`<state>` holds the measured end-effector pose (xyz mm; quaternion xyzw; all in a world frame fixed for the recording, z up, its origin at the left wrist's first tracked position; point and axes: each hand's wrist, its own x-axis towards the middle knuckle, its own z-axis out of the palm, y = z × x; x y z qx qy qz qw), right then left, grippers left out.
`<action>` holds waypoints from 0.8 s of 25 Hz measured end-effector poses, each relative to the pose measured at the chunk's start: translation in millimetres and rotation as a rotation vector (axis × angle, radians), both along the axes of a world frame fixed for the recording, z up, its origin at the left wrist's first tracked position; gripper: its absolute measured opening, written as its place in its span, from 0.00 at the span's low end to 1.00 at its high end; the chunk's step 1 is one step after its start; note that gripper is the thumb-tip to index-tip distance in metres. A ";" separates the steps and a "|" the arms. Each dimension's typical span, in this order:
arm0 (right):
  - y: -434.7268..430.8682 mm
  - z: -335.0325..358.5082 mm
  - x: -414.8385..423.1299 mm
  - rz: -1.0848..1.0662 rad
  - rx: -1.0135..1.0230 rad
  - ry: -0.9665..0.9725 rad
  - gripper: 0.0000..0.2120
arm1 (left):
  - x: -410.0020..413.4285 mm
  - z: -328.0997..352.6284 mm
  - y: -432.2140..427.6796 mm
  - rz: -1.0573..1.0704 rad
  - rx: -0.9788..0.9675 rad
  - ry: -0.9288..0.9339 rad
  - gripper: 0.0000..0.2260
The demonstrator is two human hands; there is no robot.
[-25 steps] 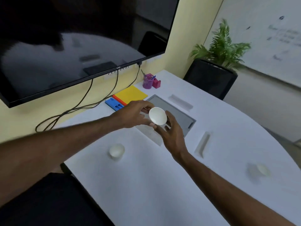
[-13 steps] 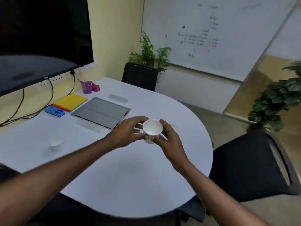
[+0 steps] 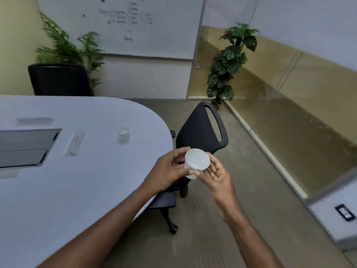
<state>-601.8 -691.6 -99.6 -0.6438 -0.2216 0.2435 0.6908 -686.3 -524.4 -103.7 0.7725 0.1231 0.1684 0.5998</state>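
A small white paper cup [image 3: 197, 159] is held in the air just past the right edge of the white table [image 3: 73, 190], its open mouth tilted towards me. My left hand [image 3: 168, 172] grips it from the left with curled fingers and thumb. My right hand [image 3: 217, 174] cradles it from the right and below, fingers lying along its side. The cup looks empty. Another white cup [image 3: 123, 135] stands on the table farther back.
A black office chair [image 3: 202, 136] stands right behind my hands at the table's edge. A grey flap panel [image 3: 25, 147] is set in the table at the left. Two potted plants [image 3: 229, 60] and a whiteboard [image 3: 123, 24] line the walls. Carpeted floor lies to the right.
My view has swung far to the right, from the wall screen to the chair and glass wall. Both hands have carried the cup from over the table to beyond its right edge.
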 end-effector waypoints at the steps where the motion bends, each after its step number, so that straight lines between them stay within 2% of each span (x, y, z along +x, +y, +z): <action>1: -18.1 -2.6 6.6 -0.040 0.005 -0.008 0.36 | 15.2 -4.5 -16.6 -0.055 -0.001 -0.008 0.28; 4: -75.2 -15.6 36.2 -0.149 -0.004 0.053 0.36 | 59.9 -14.7 -63.8 -0.191 -0.030 0.018 0.28; 9: -139.3 -36.5 111.0 -0.234 -0.020 0.075 0.34 | 146.6 -26.6 -125.8 -0.279 -0.023 0.051 0.29; 18: -202.3 -39.7 323.9 -0.215 -0.011 0.067 0.37 | 344.1 -29.9 -205.6 -0.166 0.009 0.056 0.33; 20: -203.8 -37.5 371.3 -0.176 -0.024 0.074 0.37 | 385.6 -27.6 -212.1 -0.133 0.008 0.057 0.29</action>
